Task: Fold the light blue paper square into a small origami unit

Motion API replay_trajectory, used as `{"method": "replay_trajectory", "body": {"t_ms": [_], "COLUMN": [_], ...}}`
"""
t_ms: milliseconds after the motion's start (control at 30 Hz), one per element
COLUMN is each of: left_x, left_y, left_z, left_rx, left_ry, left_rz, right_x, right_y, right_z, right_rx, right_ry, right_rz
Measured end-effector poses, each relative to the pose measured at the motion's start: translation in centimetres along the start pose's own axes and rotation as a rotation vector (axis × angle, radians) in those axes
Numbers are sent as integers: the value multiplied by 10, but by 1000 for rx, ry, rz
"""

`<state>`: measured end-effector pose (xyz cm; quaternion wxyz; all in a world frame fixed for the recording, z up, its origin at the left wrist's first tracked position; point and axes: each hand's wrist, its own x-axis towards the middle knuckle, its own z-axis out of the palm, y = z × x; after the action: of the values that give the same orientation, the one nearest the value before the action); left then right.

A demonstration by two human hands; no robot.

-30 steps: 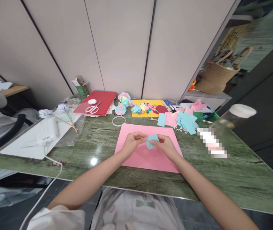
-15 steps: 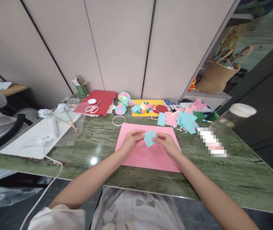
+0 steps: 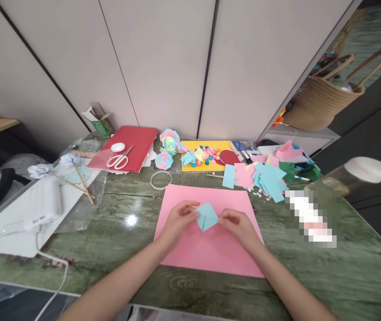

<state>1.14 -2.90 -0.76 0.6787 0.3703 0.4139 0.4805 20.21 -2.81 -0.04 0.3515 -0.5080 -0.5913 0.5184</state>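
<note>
Pale wall panels stand behind a green marbled table (image 3: 116,240), where a large pink sheet (image 3: 210,254) lies flat under both hands. Left hand (image 3: 177,220) pinches the left edge of a small folded blue paper piece (image 3: 206,216) between thumb and fingertips, and the right hand (image 3: 240,225) pinches its right corner the same way, the other fingers curled in. That blue paper piece sits between the two hands, just above the pink sheet, one point turned down; whether it touches the sheet I cannot tell.

Beyond the left hand, near the far edge of the pink sheet, lies a clear tape ring (image 3: 161,179). Farther out on that side, white scissors (image 3: 118,159) rest on a red folder (image 3: 137,140). Straight ahead of the hands, a yellow sheet (image 3: 190,167) carries small coloured bits, with pastel paper balls (image 3: 168,142) just beside it. Beyond the right hand a loose heap of blue and pink squares (image 3: 270,178) spreads out. Well out to the right of the right hand stands a bottle with a white cap (image 3: 367,171), and a woven basket (image 3: 320,100) sits on a shelf behind it
</note>
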Motion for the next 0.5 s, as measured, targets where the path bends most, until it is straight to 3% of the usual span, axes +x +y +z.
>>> {"method": "replay_trajectory", "body": {"t_ms": [133,333,500], "left_x": [3,10,20], "left_y": [8,11,7], "left_z": [5,18,22], "left_rx": [86,-1,30], "left_ry": [-58,-27,13], "left_rz": [-64,-125,-107], "right_x": [1,9,20], "right_y": [-9,-26,-24], "right_z": [-4,-7,-3], "right_rx": [-38,66,199], "right_ry": [-77,-142,-162], "right_rz": [7,46,81]}}
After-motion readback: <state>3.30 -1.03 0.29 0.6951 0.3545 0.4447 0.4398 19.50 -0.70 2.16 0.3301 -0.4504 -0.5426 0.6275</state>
